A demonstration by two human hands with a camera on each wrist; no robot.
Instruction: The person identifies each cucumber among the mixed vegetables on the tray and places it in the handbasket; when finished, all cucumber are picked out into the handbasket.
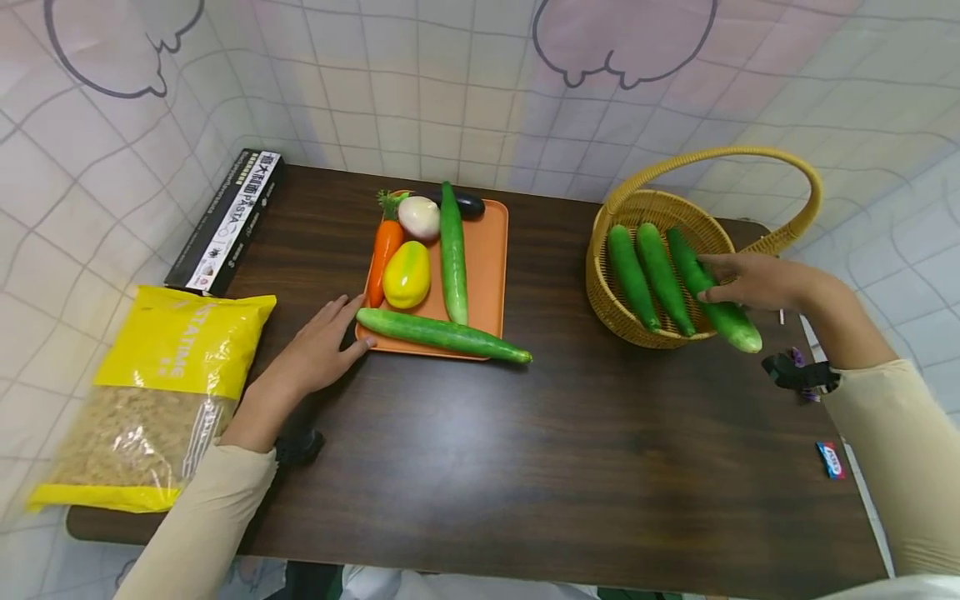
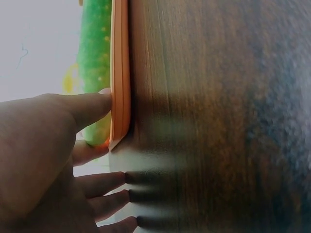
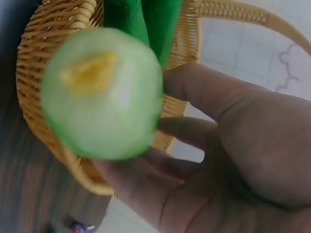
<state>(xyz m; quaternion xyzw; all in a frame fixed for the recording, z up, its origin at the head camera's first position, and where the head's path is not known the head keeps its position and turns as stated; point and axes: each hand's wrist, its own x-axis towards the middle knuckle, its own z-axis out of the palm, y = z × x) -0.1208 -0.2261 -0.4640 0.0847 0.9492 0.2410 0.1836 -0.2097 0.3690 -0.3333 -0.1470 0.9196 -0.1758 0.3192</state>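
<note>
In the head view, my right hand [image 1: 765,281] grips a cucumber [image 1: 735,327] slanting over the near right rim of the wicker basket [image 1: 611,312]. The right wrist view shows its pale end [image 3: 104,97] close up, fingers and thumb around it. Two more cucumbers [image 1: 633,275] lie inside the basket. My left hand [image 1: 318,346] rests at the left front corner of an orange tray [image 1: 486,267], fingers extended, thumb touching the rim [image 2: 119,73]. One cucumber [image 1: 450,335] lies across the tray's front, its tip overhanging; another [image 1: 453,258] lies lengthwise.
The tray also holds a carrot [image 1: 386,254], a yellow pepper-like vegetable [image 1: 407,275], a white round vegetable [image 1: 420,218] and a dark eggplant [image 1: 471,206]. At left are a pasta bag [image 1: 157,400] and a black box [image 1: 225,221]. A small packet [image 1: 830,460] lies at right.
</note>
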